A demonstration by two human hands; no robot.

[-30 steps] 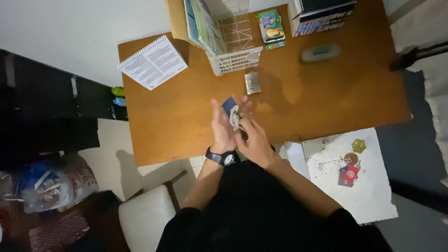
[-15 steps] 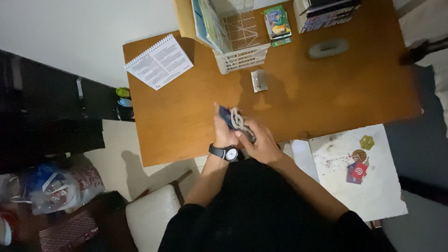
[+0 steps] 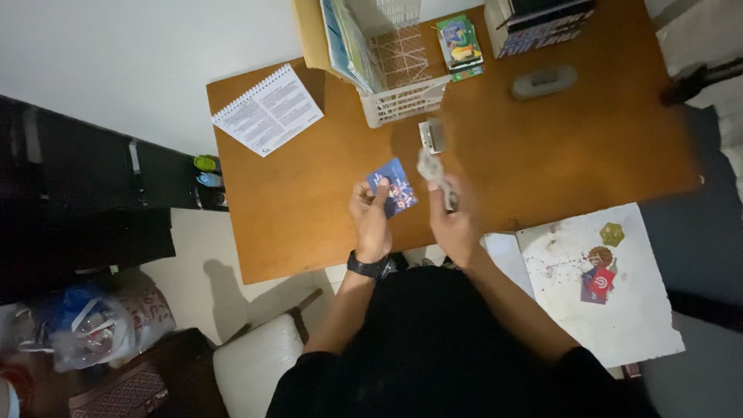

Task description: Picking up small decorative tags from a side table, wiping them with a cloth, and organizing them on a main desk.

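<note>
- Worktop (image 3: pixel 309 201) is a brown wooden desk seen from straight above, pushed up against a pale wall, with light floor tiles showing below its near edge.
- Left of it there's a dark cabinet (image 3: pixel 85 201) (pretty murky in there), and a plastic bag (image 3: pixel 101 325) sits on the floor at the lower left, next to a white chair (image 3: pixel 255 371).
- Right of the person's lap there's a white board (image 3: pixel 611 302), speckled, with a few small stickers on it: a yellowish hexagon, a brown round one, a red one.
- On the worktop's far left corner: a spiral notepad (image 3: pixel 267 110), white with printed lines, lying at a slant.
- Far edge, middle: a white wire basket (image 3: pixel 398 97) with flat booklets standing in it, and a green and yellow packet (image 3: pixel 459 46) just to its right.
- Further right there's a grey oval case (image 3: pixel 543 80), and a box (image 3: pixel 542 23) with a colourful front at the top edge.
- A small silver packet (image 3: pixel 432 136) lies flat just in front of the basket.
- Left hand (image 3: pixel 371 217) (watch on the wrist) pinches a blue card (image 3: pixel 396 186) by its edge, held just over the worktop.
- Right hand (image 3: pixel 453 220) is closed on a pale crumpled wrapper (image 3: pixel 433 174), which is blurred, so I can't tell exactly what it is.
- The hands are apart, side by side over the near middle of the worktop.
</note>
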